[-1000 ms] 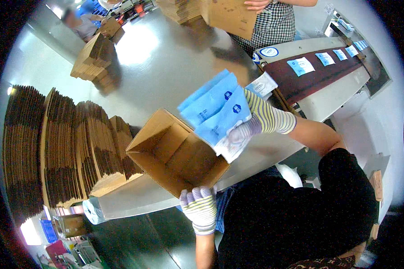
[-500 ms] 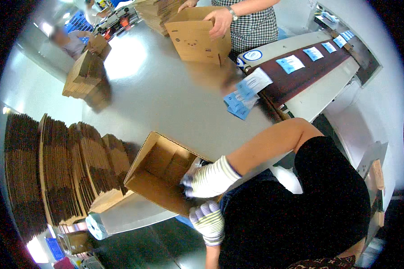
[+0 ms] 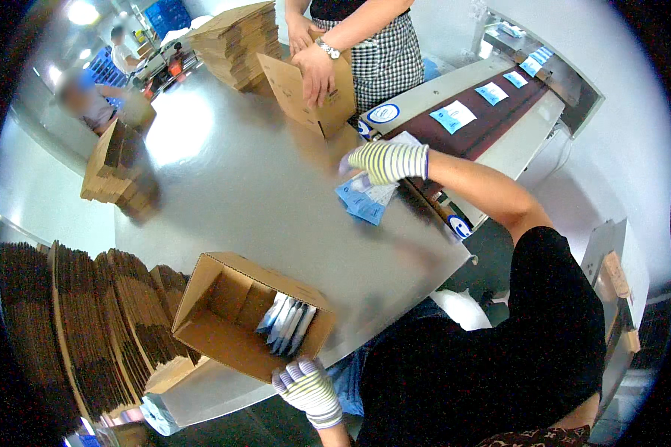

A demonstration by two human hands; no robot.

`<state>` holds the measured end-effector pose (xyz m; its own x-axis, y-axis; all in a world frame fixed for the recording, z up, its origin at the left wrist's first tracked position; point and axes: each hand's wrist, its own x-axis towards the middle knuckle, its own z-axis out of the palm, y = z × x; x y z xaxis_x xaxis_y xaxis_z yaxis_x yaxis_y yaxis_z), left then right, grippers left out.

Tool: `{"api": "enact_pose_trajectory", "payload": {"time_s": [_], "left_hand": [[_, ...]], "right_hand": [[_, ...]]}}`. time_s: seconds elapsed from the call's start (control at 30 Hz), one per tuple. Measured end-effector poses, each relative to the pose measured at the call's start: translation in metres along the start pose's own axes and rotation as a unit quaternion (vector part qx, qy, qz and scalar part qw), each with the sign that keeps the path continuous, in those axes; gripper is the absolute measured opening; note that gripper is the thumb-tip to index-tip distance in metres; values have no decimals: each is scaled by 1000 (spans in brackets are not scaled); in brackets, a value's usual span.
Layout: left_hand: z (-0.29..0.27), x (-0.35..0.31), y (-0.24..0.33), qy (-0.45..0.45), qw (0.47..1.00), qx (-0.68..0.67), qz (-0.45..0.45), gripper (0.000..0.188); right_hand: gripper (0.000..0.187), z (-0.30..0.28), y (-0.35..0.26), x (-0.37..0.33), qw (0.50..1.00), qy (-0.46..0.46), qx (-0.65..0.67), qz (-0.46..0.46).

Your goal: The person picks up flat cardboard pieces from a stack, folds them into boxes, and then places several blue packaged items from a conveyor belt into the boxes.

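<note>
An open cardboard box (image 3: 224,350) stands near the table's front edge. Inside it, several blue-and-white packets (image 3: 287,324) are lined up against one side. My left hand (image 3: 309,392), in a striped knit glove, grips the box's near rim with curled fingers. My right hand (image 3: 388,162), gloved alike, reaches over a small pile of flat packets (image 3: 365,201) at the end of the conveyor. Its fingertips are blurred, so whether a packet is in them cannot be made out.
On the conveyor belt (image 3: 440,141) lies a row of packets. Across the table (image 3: 268,201), a co-worker's hands (image 3: 317,71) handle another carton (image 3: 294,93). Stacked flat cardboard (image 3: 89,320) stands at left, more cardboard (image 3: 235,45) at the back. Another person (image 3: 89,100) is at far left.
My right hand has left the box and moved away to the packet pile. Packets inside the box now show. My left hand stays at the rim. The co-worker's carton has turned.
</note>
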<state>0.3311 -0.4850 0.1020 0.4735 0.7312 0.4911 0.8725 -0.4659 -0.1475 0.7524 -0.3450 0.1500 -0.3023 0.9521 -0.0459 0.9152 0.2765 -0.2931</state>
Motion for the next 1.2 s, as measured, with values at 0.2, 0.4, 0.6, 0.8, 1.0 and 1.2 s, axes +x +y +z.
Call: {"api": "enact_pose_trajectory", "payload": {"time_s": [0.2, 0.4, 0.6, 0.8, 1.0, 1.2], "left_hand": [[3, 8, 0, -2, 1000, -8, 6, 22], [6, 6, -4, 9, 1000, -1, 6, 22], [4, 10, -3, 2, 1000, -8, 3, 23], [4, 1, -6, -22, 999, -28, 1, 24], [0, 1, -6, -16, 999, -40, -12, 27], [1, 2, -8, -17, 999, -41, 16, 18]], "right_hand": [[38, 2, 70, 14, 997, -45, 10, 70], [42, 4, 84, 38, 985, -130, -33, 106], [52, 11, 95, 71, 940, -322, -75, 85], [37, 36, 61, 77, 865, -452, -194, 105], [35, 75, 35, 9, 920, -375, -22, 112], [42, 78, -88, -71, 974, -178, 6, -142]]}}
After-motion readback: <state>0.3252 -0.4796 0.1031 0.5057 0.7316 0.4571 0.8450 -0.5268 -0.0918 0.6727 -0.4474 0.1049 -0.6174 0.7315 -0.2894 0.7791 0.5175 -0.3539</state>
